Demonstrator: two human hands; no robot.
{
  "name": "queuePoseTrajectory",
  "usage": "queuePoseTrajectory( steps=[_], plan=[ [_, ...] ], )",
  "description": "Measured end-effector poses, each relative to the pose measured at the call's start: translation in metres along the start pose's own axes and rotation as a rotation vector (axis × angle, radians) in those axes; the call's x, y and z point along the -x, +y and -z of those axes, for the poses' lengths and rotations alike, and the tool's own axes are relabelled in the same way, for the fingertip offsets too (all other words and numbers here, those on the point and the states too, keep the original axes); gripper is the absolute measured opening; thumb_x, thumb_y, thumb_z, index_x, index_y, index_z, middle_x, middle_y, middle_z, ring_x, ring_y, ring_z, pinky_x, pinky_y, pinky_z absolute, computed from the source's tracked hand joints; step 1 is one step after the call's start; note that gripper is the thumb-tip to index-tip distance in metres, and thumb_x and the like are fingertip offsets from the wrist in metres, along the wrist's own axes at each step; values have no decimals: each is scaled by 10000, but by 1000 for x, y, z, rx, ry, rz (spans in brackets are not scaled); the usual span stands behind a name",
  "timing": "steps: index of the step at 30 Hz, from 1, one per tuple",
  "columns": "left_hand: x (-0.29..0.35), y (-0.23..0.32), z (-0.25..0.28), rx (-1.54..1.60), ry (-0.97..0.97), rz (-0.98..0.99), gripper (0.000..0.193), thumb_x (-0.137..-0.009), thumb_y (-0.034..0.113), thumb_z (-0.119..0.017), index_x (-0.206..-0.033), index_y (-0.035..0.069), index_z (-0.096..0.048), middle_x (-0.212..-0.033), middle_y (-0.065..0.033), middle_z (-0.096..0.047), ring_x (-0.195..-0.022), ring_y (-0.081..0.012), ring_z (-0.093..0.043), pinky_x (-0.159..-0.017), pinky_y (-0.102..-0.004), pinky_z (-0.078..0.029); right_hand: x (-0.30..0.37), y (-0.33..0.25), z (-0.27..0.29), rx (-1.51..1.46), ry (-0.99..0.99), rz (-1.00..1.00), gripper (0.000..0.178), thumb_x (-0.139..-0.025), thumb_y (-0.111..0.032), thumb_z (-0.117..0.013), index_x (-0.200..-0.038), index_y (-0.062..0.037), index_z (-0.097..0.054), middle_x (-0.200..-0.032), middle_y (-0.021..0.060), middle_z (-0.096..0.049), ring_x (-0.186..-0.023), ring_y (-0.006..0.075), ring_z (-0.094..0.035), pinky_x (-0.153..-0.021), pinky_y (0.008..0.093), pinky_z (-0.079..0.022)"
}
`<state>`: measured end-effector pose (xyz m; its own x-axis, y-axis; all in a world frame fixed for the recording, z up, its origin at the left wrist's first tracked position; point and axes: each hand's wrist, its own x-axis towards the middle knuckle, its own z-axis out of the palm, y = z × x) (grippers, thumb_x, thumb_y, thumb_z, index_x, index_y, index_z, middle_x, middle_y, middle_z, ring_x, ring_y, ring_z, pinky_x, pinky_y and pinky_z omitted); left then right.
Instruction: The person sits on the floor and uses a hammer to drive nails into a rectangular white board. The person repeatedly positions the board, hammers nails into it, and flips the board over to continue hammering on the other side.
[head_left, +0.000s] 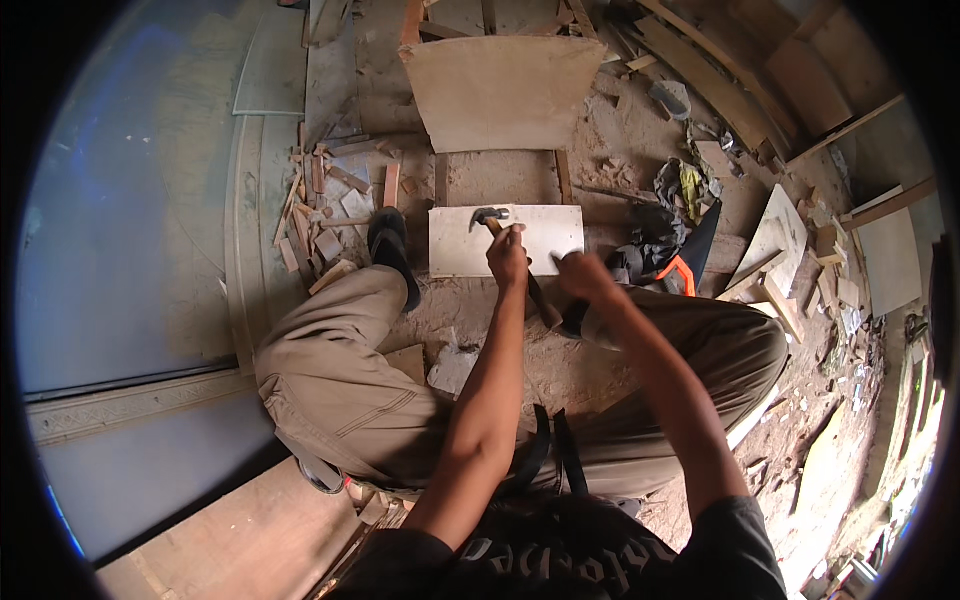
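Note:
A pale rectangular board (455, 245) lies across the floor between my feet. My left hand (509, 256) is closed round the wooden handle of a claw hammer (490, 216). The metal head is over the board, and the handle's end slants down toward my right foot. At the board's near right corner is my right hand (586, 277), fingers curled in and pointing at the board. Whatever its fingertips pinch is too small and dark to make out.
Beyond the board stands a wooden frame with a plywood panel (500, 95). An orange-handled tool (684, 274) lies by my right knee. Wood offcuts (325, 240) litter the left; planks (700, 75) and scraps lie right. A large bluish panel (120, 220) fills the far left.

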<state>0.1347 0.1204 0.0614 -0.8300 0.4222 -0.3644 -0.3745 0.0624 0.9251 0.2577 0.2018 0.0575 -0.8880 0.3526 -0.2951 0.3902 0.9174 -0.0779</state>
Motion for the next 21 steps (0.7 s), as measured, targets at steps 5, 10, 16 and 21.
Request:
queuePoseTrajectory(
  steps=[5, 10, 16, 21],
  plan=[
    [20, -18, -5, 260, -391, 132, 272, -958, 327, -581, -1000, 63, -636, -642, 44, -446, -541, -56, -431, -463, -221, -373, 34, -61, 8, -1072, 193, -550, 709, -993, -487, -312, -924, 141, -635, -989, 432, -553, -1095, 530, -509, -966, 482, -410],
    [15, -28, -12, 170, -91, 1, 273, -960, 294, -554, -991, 45, -663, -781, -26, -636, -617, -164, -568, -646, -306, -504, 37, -49, 11, -1064, 121, -656, 736, -899, -586, -489, -910, 134, -640, -843, 337, -637, -930, 461, -632, -823, 461, -487],
    [-46, -98, 80, -193, 501, 150, 253, -905, 223, -546, -1037, 68, -696, -1139, -116, -654, -1088, -273, -591, -927, -378, -446, 45, -47, 34, -1210, 95, -704, 464, -881, -335, -660, -571, -30, -495, -474, 40, -490, -374, 136, -489, -368, 332, -368],
    [-41, -52, 50, 348, 271, 469, 332, -907, 233, -522, -1195, 112, -632, -1416, -72, -467, -1321, -256, -387, -1026, -541, -310, 46, -30, 14, -1181, 156, -728, 421, -867, -309, -678, -614, -7, -528, -494, 64, -517, -405, 180, -517, -409, 352, -399]
  ],
)
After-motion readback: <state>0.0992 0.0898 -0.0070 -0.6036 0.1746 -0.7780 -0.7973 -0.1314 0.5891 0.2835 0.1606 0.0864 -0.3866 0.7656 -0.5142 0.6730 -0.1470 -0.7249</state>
